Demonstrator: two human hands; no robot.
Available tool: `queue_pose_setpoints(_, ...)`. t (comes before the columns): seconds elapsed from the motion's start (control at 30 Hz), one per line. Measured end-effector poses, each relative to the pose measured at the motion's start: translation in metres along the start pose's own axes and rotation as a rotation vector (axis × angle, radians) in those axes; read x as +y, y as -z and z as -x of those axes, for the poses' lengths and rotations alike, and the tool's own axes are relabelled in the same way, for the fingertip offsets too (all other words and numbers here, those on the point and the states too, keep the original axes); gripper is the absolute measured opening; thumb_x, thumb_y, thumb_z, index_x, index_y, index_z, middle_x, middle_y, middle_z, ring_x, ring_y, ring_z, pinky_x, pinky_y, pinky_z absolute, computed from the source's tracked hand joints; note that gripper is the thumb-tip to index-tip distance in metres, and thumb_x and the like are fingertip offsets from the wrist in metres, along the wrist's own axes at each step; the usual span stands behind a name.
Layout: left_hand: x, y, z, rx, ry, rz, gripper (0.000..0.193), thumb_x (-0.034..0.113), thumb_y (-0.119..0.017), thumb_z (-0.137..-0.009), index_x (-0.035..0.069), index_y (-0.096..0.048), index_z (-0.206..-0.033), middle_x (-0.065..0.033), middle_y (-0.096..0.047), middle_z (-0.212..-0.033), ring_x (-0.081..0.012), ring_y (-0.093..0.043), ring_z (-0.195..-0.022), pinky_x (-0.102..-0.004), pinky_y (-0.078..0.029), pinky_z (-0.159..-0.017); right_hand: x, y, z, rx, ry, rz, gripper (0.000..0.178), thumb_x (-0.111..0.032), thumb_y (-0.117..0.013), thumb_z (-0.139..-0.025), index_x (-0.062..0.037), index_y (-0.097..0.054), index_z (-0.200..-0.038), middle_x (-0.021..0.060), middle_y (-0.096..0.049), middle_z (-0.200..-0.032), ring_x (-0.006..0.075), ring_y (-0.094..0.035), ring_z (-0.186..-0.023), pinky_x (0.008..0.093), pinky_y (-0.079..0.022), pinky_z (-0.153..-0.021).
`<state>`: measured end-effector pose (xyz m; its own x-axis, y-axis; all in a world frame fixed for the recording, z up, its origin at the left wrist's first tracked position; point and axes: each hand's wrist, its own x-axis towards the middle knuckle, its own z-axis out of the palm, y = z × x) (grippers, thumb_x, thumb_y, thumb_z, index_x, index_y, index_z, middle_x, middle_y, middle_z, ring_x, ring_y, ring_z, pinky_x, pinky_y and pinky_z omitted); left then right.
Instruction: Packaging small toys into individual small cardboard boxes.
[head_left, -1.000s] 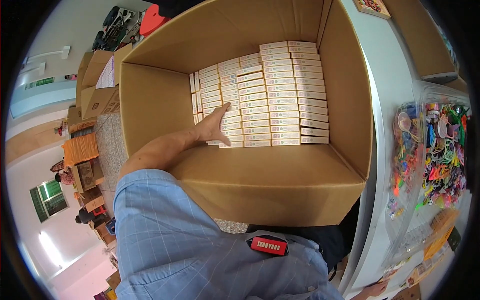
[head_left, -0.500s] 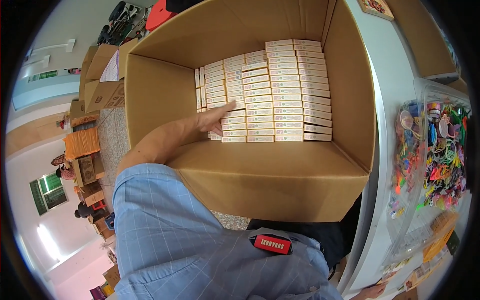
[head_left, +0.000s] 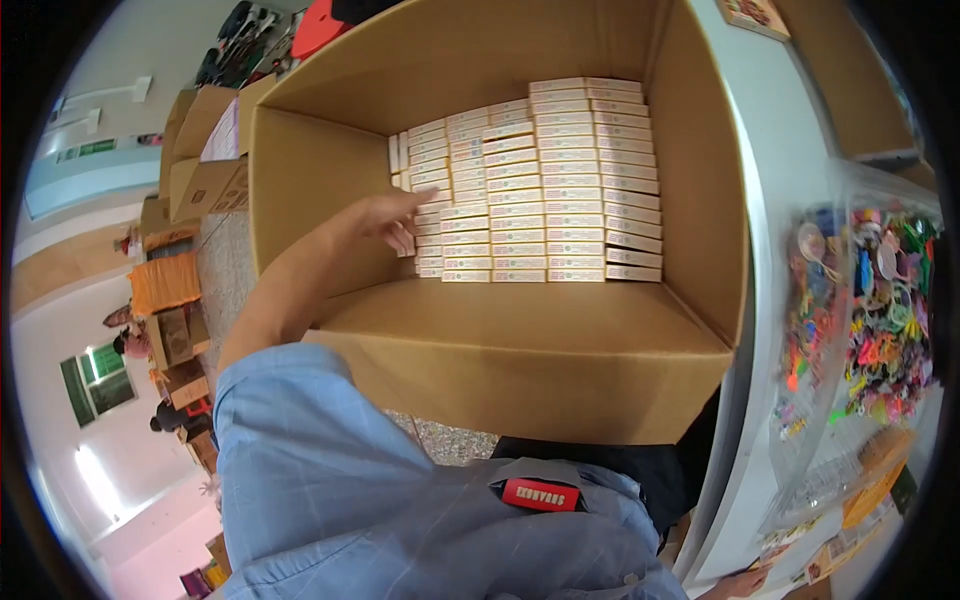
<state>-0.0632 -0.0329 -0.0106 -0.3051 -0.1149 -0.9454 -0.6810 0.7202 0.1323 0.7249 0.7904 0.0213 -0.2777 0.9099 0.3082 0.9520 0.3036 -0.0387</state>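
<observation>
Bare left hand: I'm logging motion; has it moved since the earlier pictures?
Yes: the bare left hand moved left, nearer the brown cardboard carton's left wall.

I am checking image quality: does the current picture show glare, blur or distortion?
Head view: a tube light glares white at left; the left hand looks slightly soft; edges of the cardboard box bow from fisheye distortion; corners are black.

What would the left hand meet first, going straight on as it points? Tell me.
Most likely the small boxes just right of the left hand, though the depth is hard to judge.
</observation>
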Motion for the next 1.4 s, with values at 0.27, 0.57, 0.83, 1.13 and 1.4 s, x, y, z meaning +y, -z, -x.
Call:
queue_pose_setpoints(0.27,0.037,0.055,0.064,0.660,-0.610,0.029,0.041,0.043,-0.070,-0.097,0.003,-0.074,-0.105,0.0021,-0.059,-0.073,-0.0056,-0.050,-0.060,-0.0223,-0.040,-0.053,-0.027,0.003,0.038,0.196,0.114,-0.162,0.032,-0.023,-0.059,-0.101,0.0017,-0.065,-0.121,0.0123,-0.066,-0.121,0.0236,-0.062,-0.111,0.0392,-0.048,-0.100)
queue_pose_setpoints(0.57,0.101,-0.114,0.226,1.054,-1.596,-0.155,0.031,0.011,-0.058,-0.105,0.000,-0.064,-0.134,-0.0086,-0.068,-0.124,-0.0129,-0.064,-0.094,-0.0251,-0.051,-0.077,-0.119,0.058,0.054,0.270,-0.575,-1.063,0.033,-0.022,-0.071,-0.097,-0.0004,-0.064,-0.120,-0.0002,-0.062,-0.098,0.0087,-0.056,-0.090,0.0243,-0.047,-0.078)
queue_pose_setpoints(0.83,0.064,-0.328,0.339,0.220,-1.936,-0.417,0.015,0.001,-0.077,-0.078,-0.001,-0.072,-0.092,-0.0115,-0.068,-0.074,-0.0225,-0.067,-0.063,-0.0329,-0.053,-0.062,-0.126,0.101,0.043,-0.042,-0.168,-0.710,0.079,-0.031,-0.080,-0.084,-0.0034,-0.045,-0.149,0.0172,-0.053,-0.144,0.0261,-0.053,-0.128,0.0363,-0.046,-0.103)
queue_pose_setpoints(1.13,0.039,-0.460,0.337,-0.270,-1.728,-0.460,0.022,0.004,-0.079,-0.087,-0.001,-0.073,-0.107,-0.0101,-0.073,-0.083,-0.0131,-0.068,-0.070,-0.0260,-0.053,-0.065,-0.134,0.105,0.001,-0.412,0.239,-0.476,0.105,-0.044,-0.088,-0.069,-0.0034,-0.040,-0.153,0.0243,-0.044,-0.152,0.0403,-0.042,-0.141,0.0462,-0.033,-0.120)
queue_pose_setpoints(1.4,0.027,-0.458,0.319,-0.246,-1.535,-0.334,0.022,0.009,-0.078,-0.091,-0.001,-0.072,-0.109,-0.0042,-0.070,-0.085,-0.0090,-0.063,-0.075,-0.0241,-0.051,-0.068,-0.136,0.109,0.019,-0.308,0.119,-0.497,0.090,-0.032,-0.088,-0.069,-0.0044,-0.048,-0.145,0.0221,-0.053,-0.143,0.0395,-0.053,-0.130,0.0447,-0.043,-0.111)
